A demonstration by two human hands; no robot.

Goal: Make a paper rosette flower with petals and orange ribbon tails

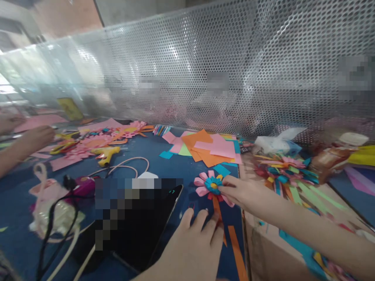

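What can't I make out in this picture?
In the head view:
Left hand: its palm, hidden by its back.
Right hand: how it meets the paper flower, hidden by fingers.
Dark-screened device: one side, covered by pixelation.
Another person's arm: cut by the left edge.
Loose orange strip: cut by the bottom edge.

The blue table [175, 171] bears coloured papers [202, 146] and 1 dark-screened device [152, 218].

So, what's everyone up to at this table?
The right hand has its fingertips on a pink-and-blue flower. The left hand is spread just below, by an orange strip. Coloured paper lies behind the flower, a phone to its left. At far left, another person's hand is near a pink sheet.
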